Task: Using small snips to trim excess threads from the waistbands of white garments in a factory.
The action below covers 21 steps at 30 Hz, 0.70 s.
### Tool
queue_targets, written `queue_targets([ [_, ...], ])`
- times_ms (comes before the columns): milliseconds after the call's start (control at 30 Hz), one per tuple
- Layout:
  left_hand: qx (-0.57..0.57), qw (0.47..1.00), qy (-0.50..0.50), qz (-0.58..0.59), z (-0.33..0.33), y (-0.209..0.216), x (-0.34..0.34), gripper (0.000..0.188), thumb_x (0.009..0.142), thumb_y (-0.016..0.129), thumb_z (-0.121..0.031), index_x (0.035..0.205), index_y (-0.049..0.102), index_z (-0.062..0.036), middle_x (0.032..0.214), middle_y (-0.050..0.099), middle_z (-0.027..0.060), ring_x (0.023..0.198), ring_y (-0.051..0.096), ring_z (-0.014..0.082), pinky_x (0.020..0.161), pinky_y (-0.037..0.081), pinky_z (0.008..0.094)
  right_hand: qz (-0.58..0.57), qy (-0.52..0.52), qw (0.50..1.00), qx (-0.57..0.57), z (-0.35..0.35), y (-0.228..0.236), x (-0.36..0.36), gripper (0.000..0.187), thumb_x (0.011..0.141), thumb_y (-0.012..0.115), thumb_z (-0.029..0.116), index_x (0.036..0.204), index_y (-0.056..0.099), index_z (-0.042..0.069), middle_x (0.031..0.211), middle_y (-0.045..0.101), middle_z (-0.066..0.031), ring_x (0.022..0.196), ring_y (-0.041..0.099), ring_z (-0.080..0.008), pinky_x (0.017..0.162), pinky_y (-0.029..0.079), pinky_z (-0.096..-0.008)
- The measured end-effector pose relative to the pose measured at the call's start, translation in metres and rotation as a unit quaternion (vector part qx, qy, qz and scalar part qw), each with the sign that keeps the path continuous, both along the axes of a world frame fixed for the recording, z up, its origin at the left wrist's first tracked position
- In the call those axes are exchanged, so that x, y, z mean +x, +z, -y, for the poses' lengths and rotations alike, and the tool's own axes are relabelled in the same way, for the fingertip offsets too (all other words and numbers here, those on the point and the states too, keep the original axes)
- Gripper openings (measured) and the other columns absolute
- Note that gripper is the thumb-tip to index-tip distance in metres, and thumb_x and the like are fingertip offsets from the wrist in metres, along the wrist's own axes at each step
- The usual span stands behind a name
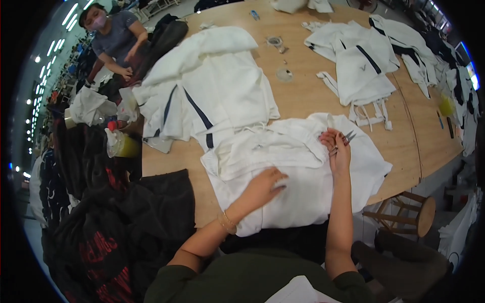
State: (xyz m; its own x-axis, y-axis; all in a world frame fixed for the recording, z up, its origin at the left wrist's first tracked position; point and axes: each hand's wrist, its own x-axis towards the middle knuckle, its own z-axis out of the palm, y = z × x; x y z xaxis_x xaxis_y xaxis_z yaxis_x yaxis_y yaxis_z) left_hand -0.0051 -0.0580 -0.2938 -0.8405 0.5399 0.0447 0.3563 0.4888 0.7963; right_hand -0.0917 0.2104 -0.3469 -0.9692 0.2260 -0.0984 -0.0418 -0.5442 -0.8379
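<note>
A white garment (298, 166) lies spread on the wooden table (303, 96) in front of me. My left hand (265, 184) presses flat on its lower middle, fingers down on the cloth. My right hand (337, 146) rests on the garment's upper right part and holds small metal thread snips (348, 136), whose tips stick out past the fingers toward the right.
A pile of white garments with navy stripes (212, 86) lies at the back left, more white pieces (364, 60) at the back right. Dark garments (121, 222) heap at my left. Another person (113, 38) works at the far left corner. A wooden stool (409, 212) stands at the right.
</note>
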Motion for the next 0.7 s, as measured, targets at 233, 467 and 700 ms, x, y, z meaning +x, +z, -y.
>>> queue_targets([
  [233, -0.004, 0.987, 0.156, -0.034, 0.014, 0.023, -0.033, 0.019, 0.078, 0.064, 0.004, 0.095, 0.058, -0.0028, 0.09, 0.055, 0.0092, 0.073, 0.06, 0.0216, 0.066, 0.048, 0.0296, 0.028, 0.002, 0.997, 0.077, 0.006, 0.056, 0.029, 0.03, 0.1, 0.046, 0.023, 0.105, 0.061, -0.002, 0.085, 0.062, -0.0044, 0.07, 0.055, -0.0105, 0.065, 0.043, -0.0229],
  [467, -0.038, 0.993, 0.038, -0.101, -0.003, 0.001, -0.039, 0.025, 0.075, 0.068, -0.003, 0.096, 0.055, -0.0067, 0.098, 0.049, 0.0069, 0.088, 0.056, 0.0247, 0.07, 0.048, 0.0353, 0.031, 0.093, 0.978, 0.182, 0.045, 0.079, 0.046, 0.029, 0.099, 0.048, 0.025, 0.101, 0.062, 0.0, 0.074, 0.055, 0.0013, 0.061, 0.042, -0.0043, 0.056, 0.032, -0.0191],
  [700, 0.244, 0.933, 0.172, 0.202, 0.015, -0.024, -0.05, 0.016, 0.085, 0.059, 0.0, 0.099, 0.051, -0.0048, 0.089, 0.052, 0.0046, 0.081, 0.054, 0.0099, 0.064, 0.044, 0.0263, 0.052, 0.122, 0.98, 0.145, 0.055, 0.025, 0.042, 0.027, 0.099, 0.048, 0.024, 0.099, 0.062, 0.001, 0.074, 0.057, -0.0015, 0.06, 0.046, -0.0058, 0.055, 0.034, -0.0195],
])
